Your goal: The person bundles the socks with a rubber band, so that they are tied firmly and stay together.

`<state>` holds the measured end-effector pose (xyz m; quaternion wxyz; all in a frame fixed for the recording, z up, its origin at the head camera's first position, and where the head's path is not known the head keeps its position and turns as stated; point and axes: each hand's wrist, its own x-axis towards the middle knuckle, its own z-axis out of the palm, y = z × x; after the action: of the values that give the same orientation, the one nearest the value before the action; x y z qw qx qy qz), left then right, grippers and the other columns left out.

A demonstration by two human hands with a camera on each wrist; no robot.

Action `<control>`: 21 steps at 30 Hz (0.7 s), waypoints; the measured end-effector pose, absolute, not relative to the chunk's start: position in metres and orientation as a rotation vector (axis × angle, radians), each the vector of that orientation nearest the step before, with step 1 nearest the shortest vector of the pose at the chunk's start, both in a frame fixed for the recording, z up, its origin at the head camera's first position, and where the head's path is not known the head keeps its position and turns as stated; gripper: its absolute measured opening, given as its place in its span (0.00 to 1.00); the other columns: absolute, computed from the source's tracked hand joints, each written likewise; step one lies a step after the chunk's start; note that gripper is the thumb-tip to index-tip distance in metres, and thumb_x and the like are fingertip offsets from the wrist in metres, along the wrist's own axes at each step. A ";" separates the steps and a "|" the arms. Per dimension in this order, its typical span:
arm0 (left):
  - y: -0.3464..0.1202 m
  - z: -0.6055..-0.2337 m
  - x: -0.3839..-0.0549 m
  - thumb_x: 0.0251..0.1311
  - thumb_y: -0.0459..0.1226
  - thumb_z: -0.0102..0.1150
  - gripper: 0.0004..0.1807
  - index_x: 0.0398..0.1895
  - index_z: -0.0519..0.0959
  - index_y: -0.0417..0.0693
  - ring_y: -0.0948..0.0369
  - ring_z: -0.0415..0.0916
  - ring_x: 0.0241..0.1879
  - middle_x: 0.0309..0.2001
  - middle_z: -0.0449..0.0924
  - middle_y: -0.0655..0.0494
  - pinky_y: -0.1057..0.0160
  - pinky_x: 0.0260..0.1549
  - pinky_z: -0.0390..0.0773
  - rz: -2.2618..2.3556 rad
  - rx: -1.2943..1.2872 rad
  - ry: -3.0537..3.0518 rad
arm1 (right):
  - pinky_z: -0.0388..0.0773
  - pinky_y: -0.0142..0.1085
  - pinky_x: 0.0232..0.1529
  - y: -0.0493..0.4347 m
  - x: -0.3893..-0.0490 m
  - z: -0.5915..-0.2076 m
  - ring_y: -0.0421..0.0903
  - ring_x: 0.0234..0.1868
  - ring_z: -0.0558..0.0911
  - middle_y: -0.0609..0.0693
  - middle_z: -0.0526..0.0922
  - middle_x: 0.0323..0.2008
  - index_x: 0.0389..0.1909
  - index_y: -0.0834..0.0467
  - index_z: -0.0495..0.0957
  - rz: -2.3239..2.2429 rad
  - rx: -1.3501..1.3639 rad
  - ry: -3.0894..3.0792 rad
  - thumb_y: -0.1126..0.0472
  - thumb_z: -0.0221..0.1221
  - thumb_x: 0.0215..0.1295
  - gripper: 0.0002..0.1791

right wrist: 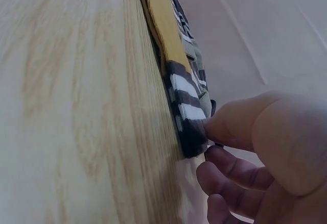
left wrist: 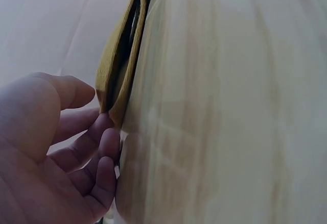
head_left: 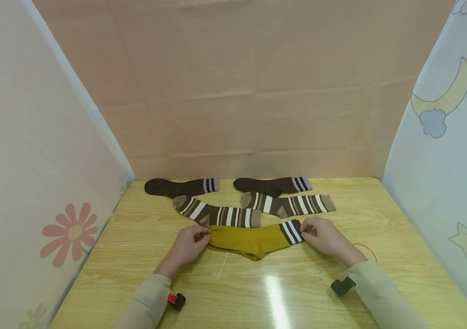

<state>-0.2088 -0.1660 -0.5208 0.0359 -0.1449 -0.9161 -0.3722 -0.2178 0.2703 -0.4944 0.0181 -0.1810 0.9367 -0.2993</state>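
Observation:
A pair of mustard-yellow socks (head_left: 243, 238), one laid on the other, stretches across the table with toes to the left. Their dark cuffs (head_left: 292, 232) carry white stripes. At the toe end, my left hand (head_left: 188, 245) pinches the fabric between thumb and fingers. In the left wrist view, two yellow layers (left wrist: 115, 71) show a dark gap between them. My right hand (head_left: 324, 236) holds the cuff end by its corner. The right wrist view has the thumb on the striped cuff (right wrist: 188, 101) and the fingertips at its edge.
Just behind lie two brown-and-white striped socks, a left one (head_left: 233, 216) and a right one (head_left: 299, 205). Further back are two dark brown socks, left (head_left: 180, 188) and right (head_left: 264, 185). Patterned cloth walls flank the wooden table (head_left: 233, 292); a plain backdrop (head_left: 254, 91) stands behind.

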 end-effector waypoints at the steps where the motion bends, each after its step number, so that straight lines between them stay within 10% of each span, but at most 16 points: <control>1: -0.166 -0.521 -0.209 0.68 0.34 0.67 0.07 0.46 0.90 0.45 0.64 0.76 0.35 0.40 0.86 0.57 0.61 0.38 0.79 -1.139 -0.443 -2.811 | 0.78 0.37 0.37 0.271 -0.218 -0.494 0.39 0.33 0.78 0.45 0.84 0.35 0.38 0.58 0.84 -0.929 -0.562 2.909 0.65 0.67 0.67 0.02; 21: -0.168 -0.521 -0.212 0.64 0.30 0.69 0.09 0.45 0.89 0.47 0.61 0.77 0.38 0.43 0.88 0.55 0.56 0.42 0.78 -1.131 -0.414 -2.774 | 0.80 0.35 0.35 0.251 -0.221 -0.490 0.38 0.31 0.80 0.47 0.85 0.37 0.43 0.59 0.85 -1.011 -0.625 2.979 0.66 0.65 0.68 0.05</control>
<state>-0.2122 -0.1681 -0.5206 0.0585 -0.1365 -0.9158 -0.3732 -0.2211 0.2513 -0.4903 -0.0328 -0.1947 0.9283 -0.3150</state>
